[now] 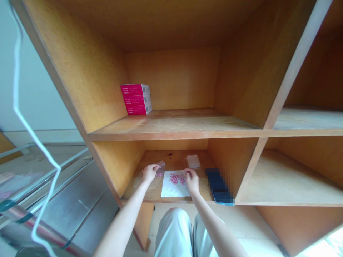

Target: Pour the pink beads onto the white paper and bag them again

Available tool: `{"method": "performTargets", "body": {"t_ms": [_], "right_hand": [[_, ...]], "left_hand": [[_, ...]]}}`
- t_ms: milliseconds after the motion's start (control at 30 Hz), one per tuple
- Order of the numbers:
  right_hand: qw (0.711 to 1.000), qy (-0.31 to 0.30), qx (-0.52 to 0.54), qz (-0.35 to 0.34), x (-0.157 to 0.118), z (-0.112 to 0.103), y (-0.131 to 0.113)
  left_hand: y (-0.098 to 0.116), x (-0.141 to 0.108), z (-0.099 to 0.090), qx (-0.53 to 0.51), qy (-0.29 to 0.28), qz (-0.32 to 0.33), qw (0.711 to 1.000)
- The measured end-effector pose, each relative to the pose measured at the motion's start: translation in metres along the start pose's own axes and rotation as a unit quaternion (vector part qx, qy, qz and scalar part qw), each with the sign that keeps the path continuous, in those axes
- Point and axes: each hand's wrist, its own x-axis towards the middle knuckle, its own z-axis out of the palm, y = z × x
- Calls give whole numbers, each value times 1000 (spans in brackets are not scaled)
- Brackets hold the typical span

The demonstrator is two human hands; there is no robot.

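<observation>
My left hand (150, 174) pinches the top of a small clear zip bag (160, 169), with a few pink tablets showing in its lower part. To the right of it, a white sheet of paper (168, 191) lies flat on the lower shelf. Two clusters of small pink tablets (175, 179) rest on this sheet. My right hand (192, 181) is at the sheet's right edge beside the right cluster, its fingers pressed together; whatever is between them is too small to make out. Behind it lies a stack of clear plastic bags (193, 161).
A dark phone-like object (219, 187), partly pixelated, lies right of the sheet. Three pink boxes (135, 100) are stacked on the upper shelf (182, 123). Wooden side walls and the shelf above enclose my hands. A white cable (34, 134) hangs at left before a metal rack.
</observation>
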Motion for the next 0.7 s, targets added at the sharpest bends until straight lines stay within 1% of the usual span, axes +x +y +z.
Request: {"method": "performTargets", "body": {"t_ms": [100, 167, 267, 333, 467, 533, 600, 700], "right_hand": [[1000, 4, 2, -4, 0, 0, 1], [1000, 9, 4, -10, 0, 1, 1], [1000, 9, 5, -12, 0, 1, 2], [1000, 9, 4, -12, 0, 1, 2], [1000, 5, -1, -9, 0, 0, 1], [1000, 4, -1, -9, 0, 0, 1], [1000, 4, 1, -10, 0, 0, 1], [1000, 3, 2, -18, 0, 0, 0]], "left_hand": [[0, 4, -3, -90, 32, 2, 995], [-1, 7, -4, -166, 56, 7, 985], [1, 9, -5, -269, 104, 0, 957], [3, 9, -6, -335, 116, -8, 935], [12, 6, -8, -449, 73, -21, 891], [18, 3, -8, -483, 67, -38, 872], [23, -1, -8, -505, 62, -55, 859], [29, -9, -7, -523, 30, -72, 849]]}}
